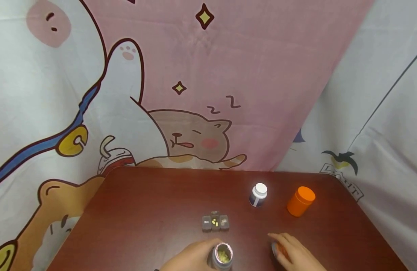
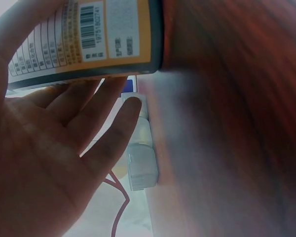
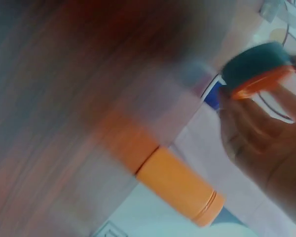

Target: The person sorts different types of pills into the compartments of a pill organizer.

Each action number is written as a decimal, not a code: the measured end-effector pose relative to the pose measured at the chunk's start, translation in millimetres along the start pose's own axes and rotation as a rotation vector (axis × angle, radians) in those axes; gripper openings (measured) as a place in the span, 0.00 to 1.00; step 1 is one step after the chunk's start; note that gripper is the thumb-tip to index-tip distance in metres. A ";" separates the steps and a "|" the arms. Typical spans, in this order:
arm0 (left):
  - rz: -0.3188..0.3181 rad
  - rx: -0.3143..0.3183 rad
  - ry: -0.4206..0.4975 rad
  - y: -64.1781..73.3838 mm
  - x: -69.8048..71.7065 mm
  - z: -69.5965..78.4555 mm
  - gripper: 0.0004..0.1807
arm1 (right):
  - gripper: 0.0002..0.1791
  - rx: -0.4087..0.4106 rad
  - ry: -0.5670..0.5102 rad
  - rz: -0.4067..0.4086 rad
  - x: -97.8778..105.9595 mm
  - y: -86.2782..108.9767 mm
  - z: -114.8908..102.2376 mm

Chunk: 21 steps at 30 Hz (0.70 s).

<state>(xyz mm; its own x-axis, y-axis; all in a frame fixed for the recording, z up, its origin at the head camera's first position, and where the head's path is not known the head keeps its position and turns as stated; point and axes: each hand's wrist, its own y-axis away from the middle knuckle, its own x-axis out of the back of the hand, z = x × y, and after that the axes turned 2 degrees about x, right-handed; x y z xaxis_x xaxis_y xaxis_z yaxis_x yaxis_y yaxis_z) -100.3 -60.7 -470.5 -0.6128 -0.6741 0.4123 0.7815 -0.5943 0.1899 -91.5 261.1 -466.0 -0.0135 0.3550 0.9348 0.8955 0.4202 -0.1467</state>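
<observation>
An uncapped bottle [image 2: 108,39] was held roughly upright by the thumb and fingers of the left hand [image 1: 191,258], with a pill case [image 1: 224,222] near its twelve o'clock and a cap [image 3: 256,63] gripped in the right hand [image 1: 296,252] at three o'clock.

Worktop [image 1: 144,203], reddish-brown, rounded far corners: is reflecting pale light. Printed fabric backdrop [image 1: 272,64], pink and white: is hanging behind the worktop, showing a sleeping cartoon animal [image 1: 198,130], yellow four-pointed stars [image 1: 204,17], a blue collar [image 1: 42,146] and a yellow bell [image 1: 67,145].
</observation>
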 end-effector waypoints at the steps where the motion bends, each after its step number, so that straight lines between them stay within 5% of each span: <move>1: 0.002 -0.005 -0.010 -0.3 0.2 -0.8 0.24 | 0.19 0.015 -0.026 0.024 -0.4 -3.1 -5.5; 8: 0.049 -0.082 -0.163 -3.0 0.4 -4.6 0.27 | 0.15 0.131 -0.304 0.153 -4.3 -26.8 -40.0; 13: 0.029 -0.062 -0.105 -4.6 -0.4 -3.4 0.26 | 0.20 0.302 -0.566 0.286 -8.4 -40.4 -54.3; 21: -0.063 -0.080 0.054 -3.3 -0.8 1.7 0.29 | 0.15 0.378 -1.122 0.088 -15.4 -46.5 -76.3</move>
<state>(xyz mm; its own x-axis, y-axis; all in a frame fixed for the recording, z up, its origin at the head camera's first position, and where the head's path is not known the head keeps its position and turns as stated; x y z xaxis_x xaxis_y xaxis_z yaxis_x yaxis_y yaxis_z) -102.2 -57.4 -470.0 -0.6678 -0.6555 0.3527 0.7304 -0.6683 0.1411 -99.0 172.4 -448.9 -0.5096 0.8492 0.1383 0.7269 0.5109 -0.4588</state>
